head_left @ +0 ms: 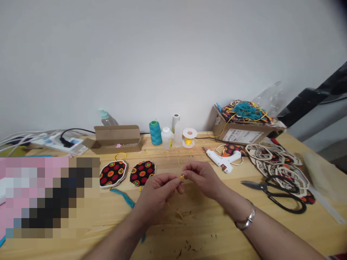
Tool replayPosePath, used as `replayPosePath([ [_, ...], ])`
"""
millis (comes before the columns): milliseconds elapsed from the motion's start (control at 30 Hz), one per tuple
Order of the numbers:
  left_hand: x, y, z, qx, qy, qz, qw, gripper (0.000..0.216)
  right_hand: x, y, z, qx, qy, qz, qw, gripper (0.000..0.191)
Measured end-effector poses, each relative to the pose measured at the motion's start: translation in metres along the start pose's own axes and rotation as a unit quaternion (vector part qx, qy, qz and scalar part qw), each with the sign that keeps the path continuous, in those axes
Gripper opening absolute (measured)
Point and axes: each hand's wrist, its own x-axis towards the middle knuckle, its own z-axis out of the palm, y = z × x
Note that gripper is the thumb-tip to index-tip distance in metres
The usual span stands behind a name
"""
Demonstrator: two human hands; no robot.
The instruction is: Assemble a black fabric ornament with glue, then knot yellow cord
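Note:
My left hand and my right hand meet fingertip to fingertip over the middle of the table. Both pinch a thin yellow cord, which looks bunched where the fingers close on it. From there the cord seems to lead back toward a white spool of yellow cord. A loose bit of it shows below my left hand. Just left of that hand lies an octagonal patterned fabric piece. A stack of similar pieces with a yellow loop sits further left, above a teal tassel.
Black-handled scissors and a white glue gun lie to the right, near a pile of patterned pieces. A full cardboard box, teal thread cone, bottle and open brown box stand along the wall.

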Motion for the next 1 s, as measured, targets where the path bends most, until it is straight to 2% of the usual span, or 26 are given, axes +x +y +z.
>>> replayPosePath([
  [167, 0.002, -0.001, -0.002, -0.05, 0.027, 0.002, 0.998, 0.028, 0.0, -0.002, 0.002, -0.001, 0.007, 0.035, 0.999, 0.011],
  [367, 0.001, 0.004, 0.002, -0.04, 0.056, -0.007, 0.998, 0.028, -0.002, -0.006, 0.003, -0.007, 0.02, 0.028, 0.999, 0.01],
  [767, -0.003, 0.008, 0.004, 0.095, 0.13, 0.013, 0.987, 0.025, -0.003, -0.004, 0.005, 0.011, 0.044, 0.03, 0.999, 0.011],
  [1000, -0.003, 0.008, 0.004, 0.14, 0.149, 0.022, 0.979, 0.021, -0.004, -0.004, 0.007, 0.017, 0.054, 0.043, 0.997, 0.01],
])
